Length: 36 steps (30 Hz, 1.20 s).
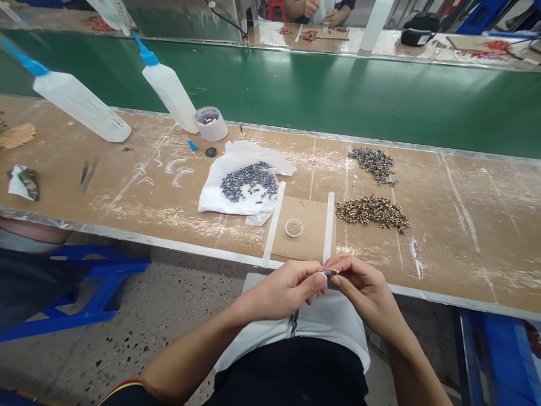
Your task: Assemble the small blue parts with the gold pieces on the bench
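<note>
My left hand (287,287) and my right hand (363,287) meet just below the bench's front edge, fingers pinched together. Between the fingertips sits a tiny part (332,272), blue at one end and brass-coloured at the other. Straight ahead on the bench lies a cardboard pad (313,234) with a small clear cap (294,227) on it. A pile of small blue parts (249,183) rests on a white cloth (215,194) to the left. To the right are a brass-coloured pile (372,211) and a bluish pile (374,163).
Two squeeze bottles with blue nozzles (171,90) (80,104) lean at the back left beside a roll of tape (210,123). Tweezers (88,173) lie at left. A green conveyor belt (338,96) runs behind. Another person's hands (323,12) work across it. A blue stool (91,287) stands at left.
</note>
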Tool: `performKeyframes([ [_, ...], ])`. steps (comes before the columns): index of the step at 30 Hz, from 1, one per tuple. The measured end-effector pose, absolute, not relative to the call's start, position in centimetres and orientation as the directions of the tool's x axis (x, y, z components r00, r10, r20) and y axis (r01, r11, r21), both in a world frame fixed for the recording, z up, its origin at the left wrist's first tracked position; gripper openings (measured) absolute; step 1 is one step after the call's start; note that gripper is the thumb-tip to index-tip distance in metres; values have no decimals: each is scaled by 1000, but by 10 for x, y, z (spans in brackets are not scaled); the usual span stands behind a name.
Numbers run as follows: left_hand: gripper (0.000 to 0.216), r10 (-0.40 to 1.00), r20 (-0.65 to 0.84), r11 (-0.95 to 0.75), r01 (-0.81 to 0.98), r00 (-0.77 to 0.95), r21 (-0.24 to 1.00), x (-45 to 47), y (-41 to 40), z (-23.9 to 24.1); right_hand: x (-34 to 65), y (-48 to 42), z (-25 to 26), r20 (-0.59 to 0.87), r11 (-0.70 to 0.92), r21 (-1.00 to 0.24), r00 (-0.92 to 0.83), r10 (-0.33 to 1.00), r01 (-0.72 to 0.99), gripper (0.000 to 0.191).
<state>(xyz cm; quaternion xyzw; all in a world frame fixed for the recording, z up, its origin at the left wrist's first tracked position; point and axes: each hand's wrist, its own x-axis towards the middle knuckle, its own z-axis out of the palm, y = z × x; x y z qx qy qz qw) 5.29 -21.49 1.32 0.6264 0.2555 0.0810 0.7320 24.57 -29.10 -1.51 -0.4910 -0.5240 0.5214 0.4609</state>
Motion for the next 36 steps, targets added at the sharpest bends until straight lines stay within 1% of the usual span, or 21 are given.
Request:
performKeyframes([
  [2, 36, 557, -173, -70, 254, 812, 965, 53, -217, 16, 244, -293, -14, -67, -66, -998, -97, 993, 9, 6],
  [4, 33, 587, -94, -240, 284, 804, 928, 53, -219, 16, 243, -296, -13, -98, -99, -995, -84, 992, -9, 6],
  [6, 31, 577, -40, -332, 278, 816, 901, 53, -219, 15, 242, -299, -12, -130, -132, -990, -48, 990, -43, 7],
  [9, 32, 549, 8, -414, 264, 835, 871, 51, -219, 14, 240, -302, -10, -170, -170, -980, -7, 985, -100, 8],
  [11, 31, 542, 35, -466, 265, 840, 844, 51, -220, 14, 238, -304, -8, -180, -178, -978, 7, 984, -109, 6],
  [15, 25, 566, 85, -532, 285, 820, 797, 50, -224, 15, 235, -304, -4, -159, -155, -983, 25, 987, -102, 4],
  [18, 25, 564, 176, -587, 242, 807, 773, 50, -224, 13, 233, -304, -2, -108, -104, -991, 42, 993, -85, 3],
  [21, 24, 550, 268, -639, 192, 791, 745, 50, -224, 10, 232, -306, -2, -56, -55, -998, 57, 997, -23, 7],
  [23, 22, 529, 290, -655, 166, 797, 737, 50, -224, 11, 232, -307, -2, -31, -33, -998, 31, 999, 49, 9],
  [26, 22, 497, 275, -673, 166, 823, 720, 50, -223, 13, 234, -308, 0, 0, 3, -986, -23, 1000, 164, 12],
  [31, 22, 470, 155, -682, 246, 869, 689, 48, -224, 12, 236, -306, 7, 52, 82, -928, -90, 995, 365, 17],
  [36, 23, 463, 120, -663, 253, 878, 705, 48, -226, 5, 239, -304, 9, 58, 129, -886, -170, 984, 444, 21],
])
